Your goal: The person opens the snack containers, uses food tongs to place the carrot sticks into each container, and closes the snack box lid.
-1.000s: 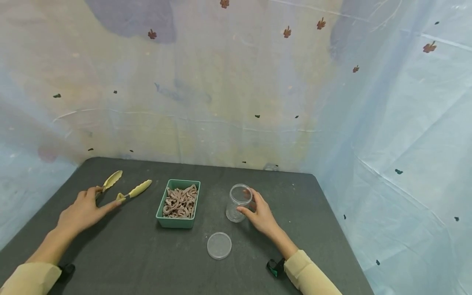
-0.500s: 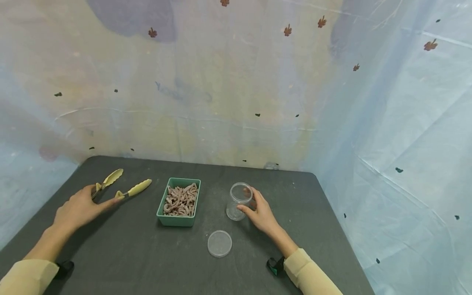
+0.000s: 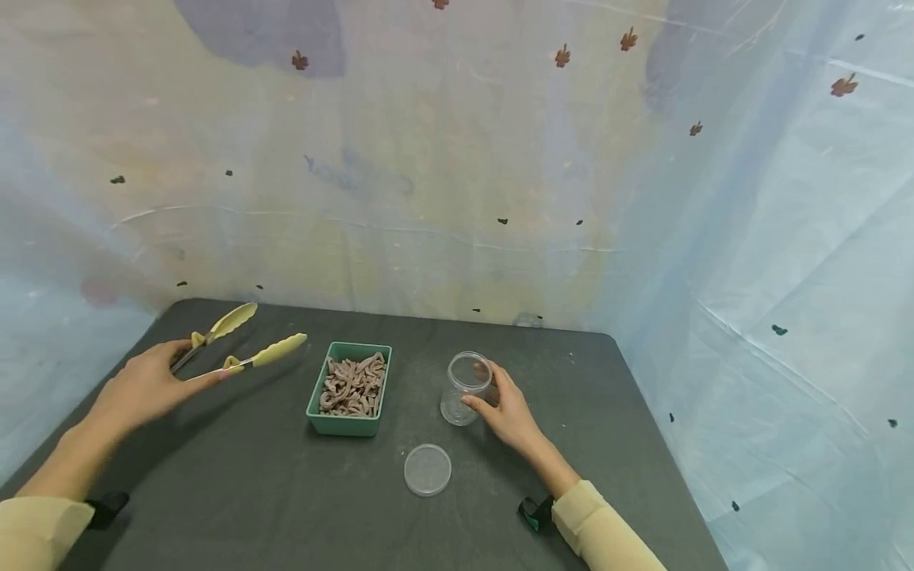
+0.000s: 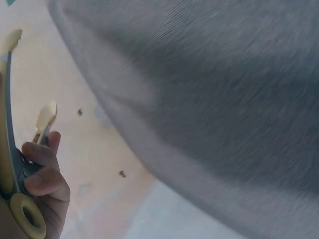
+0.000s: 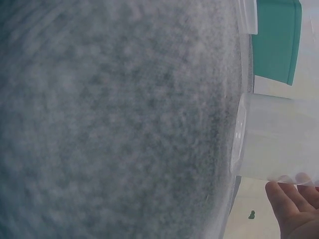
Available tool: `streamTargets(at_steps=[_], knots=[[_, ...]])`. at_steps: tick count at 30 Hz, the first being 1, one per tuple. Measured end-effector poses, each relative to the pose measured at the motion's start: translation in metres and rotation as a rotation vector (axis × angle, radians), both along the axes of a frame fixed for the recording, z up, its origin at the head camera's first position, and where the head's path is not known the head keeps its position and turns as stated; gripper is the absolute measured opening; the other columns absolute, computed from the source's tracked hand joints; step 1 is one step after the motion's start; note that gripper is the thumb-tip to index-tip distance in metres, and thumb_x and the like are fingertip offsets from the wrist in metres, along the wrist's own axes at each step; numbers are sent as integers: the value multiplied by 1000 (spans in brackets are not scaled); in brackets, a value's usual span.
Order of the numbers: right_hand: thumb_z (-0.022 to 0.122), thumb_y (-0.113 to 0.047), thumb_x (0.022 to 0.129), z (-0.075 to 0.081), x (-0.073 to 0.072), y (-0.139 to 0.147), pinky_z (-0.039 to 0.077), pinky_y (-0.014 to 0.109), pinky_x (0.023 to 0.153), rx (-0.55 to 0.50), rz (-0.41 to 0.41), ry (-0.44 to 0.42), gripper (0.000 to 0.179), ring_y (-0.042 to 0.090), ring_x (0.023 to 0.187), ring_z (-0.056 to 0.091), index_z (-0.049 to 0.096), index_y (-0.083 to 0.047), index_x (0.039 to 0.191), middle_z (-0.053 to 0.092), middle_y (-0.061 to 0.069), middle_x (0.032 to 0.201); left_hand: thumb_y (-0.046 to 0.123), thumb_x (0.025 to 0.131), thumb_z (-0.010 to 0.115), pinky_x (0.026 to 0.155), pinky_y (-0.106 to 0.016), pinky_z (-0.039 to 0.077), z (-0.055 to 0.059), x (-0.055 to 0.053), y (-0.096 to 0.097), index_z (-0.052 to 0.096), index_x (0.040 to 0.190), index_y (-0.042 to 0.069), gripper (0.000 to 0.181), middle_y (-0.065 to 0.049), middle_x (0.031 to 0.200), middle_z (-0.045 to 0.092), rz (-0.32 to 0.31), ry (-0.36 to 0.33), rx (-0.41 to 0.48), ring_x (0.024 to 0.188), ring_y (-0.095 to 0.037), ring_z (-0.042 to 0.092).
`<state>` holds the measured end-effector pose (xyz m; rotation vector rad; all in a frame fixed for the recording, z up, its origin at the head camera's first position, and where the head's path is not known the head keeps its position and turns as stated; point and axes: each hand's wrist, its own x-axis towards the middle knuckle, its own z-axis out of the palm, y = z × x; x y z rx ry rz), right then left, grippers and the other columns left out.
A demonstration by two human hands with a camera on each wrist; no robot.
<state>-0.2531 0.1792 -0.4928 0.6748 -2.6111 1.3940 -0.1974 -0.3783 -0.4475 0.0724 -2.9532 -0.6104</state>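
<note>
My left hand (image 3: pixel 143 387) grips a pair of yellow-tipped tongs (image 3: pixel 278 349) at the table's left side, their two arms spread apart. In the left wrist view, fingers (image 4: pixel 47 181) curl around the tongs (image 4: pixel 7 129), and a yellow ring shows at their near end. On the right, my right hand (image 3: pixel 508 412) holds a clear jar (image 3: pixel 457 404) that stands upright and open-topped on the table, thumb on the near side and fingers behind. The right wrist view shows fingertips against the jar wall (image 5: pixel 279 139). Nothing visible lies inside the jar.
Between the hands stands a green tray (image 3: pixel 344 427) with brownish-grey strips (image 3: pixel 351 386) heaped in it. A clear round lid (image 3: pixel 428 469) lies flat on the dark table (image 3: pixel 321 507), nearer than the jar. A patterned plastic sheet (image 3: pixel 400 174) hangs behind the table and along its right side.
The tongs have risen off the table in my left hand, which has drawn slightly back to the left. The right hand and jar have stayed in place. The head view has shifted slightly.
</note>
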Motion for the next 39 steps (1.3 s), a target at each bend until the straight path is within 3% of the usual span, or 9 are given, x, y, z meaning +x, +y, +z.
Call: streamTargets(at_steps=[9, 21, 28, 39], knots=[[79, -25, 95, -2, 0, 0, 51, 50, 106, -15, 2, 12, 69, 34, 138, 54, 46, -7, 153, 52, 13, 149, 64, 88, 76, 87, -75, 43, 35, 1, 14, 45, 149, -10, 100, -39, 144, 47, -120, 34, -2, 125, -59, 47], [78, -26, 96, -2, 0, 1, 51, 51, 106, -10, 7, 4, 72, 36, 138, 53, 43, -4, 155, 51, 14, 150, 71, 84, 75, 87, -68, 50, 67, 3, 49, 49, 150, -2, 102, -28, 145, 54, -245, 6, -55, 126, -49, 56], [79, -26, 96, -1, 0, 1, 51, 51, 106, -9, 2, -4, 72, 35, 138, 53, 44, -4, 155, 51, 14, 149, 75, 81, 74, 85, -63, 53, 75, 1, 67, 55, 147, 2, 100, -22, 143, 59, -292, -15, -102, 121, -45, 61], [79, -25, 96, -2, 0, 0, 51, 51, 106, -13, 1, 0, 71, 35, 138, 53, 45, -4, 154, 52, 14, 149, 79, 81, 70, 88, -63, 53, 74, -5, 87, 57, 144, 0, 102, -23, 140, 61, -360, -35, -125, 123, -45, 61]])
